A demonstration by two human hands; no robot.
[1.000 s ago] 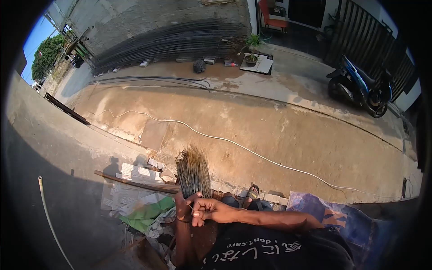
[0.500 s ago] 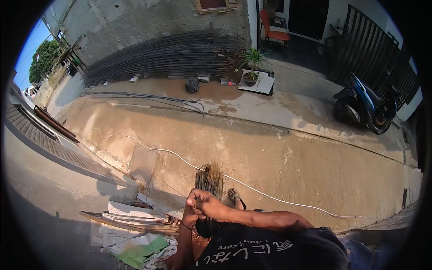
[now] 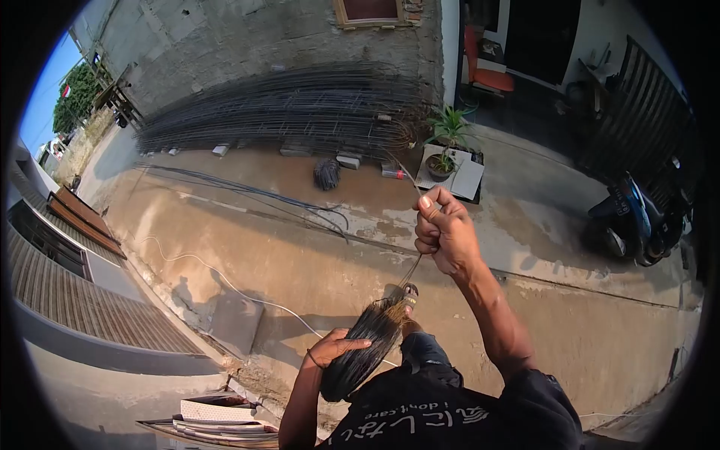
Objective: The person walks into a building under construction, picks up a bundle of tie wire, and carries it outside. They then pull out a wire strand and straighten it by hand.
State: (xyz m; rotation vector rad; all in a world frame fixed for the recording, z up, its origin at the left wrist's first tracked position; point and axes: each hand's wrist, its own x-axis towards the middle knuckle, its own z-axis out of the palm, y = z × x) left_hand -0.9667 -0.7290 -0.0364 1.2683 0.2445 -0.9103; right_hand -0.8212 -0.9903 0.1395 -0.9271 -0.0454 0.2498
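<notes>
Low in front of the body, my left hand [image 3: 336,346] grips a thick bundle of dark thin wires [image 3: 364,349], its frayed brownish ends pointing up and to the right. Raised above and right of it, my right hand [image 3: 444,229] is closed in a pinch on a few thin wire strands [image 3: 411,268]. These strands run from near the bundle's frayed end up through the fingers and past them.
Long steel bars [image 3: 277,112] lie along the grey wall. Near them are a dark coil [image 3: 326,174] and a potted plant [image 3: 441,166]. A motorbike [image 3: 641,217] stands at right. A white hose [image 3: 281,307] crosses the concrete. Boards [image 3: 214,411] lie at lower left.
My right hand has moved away from my left hand, up and to the right, with wire strands. The bundle now tilts to the right, and the view has shifted.
</notes>
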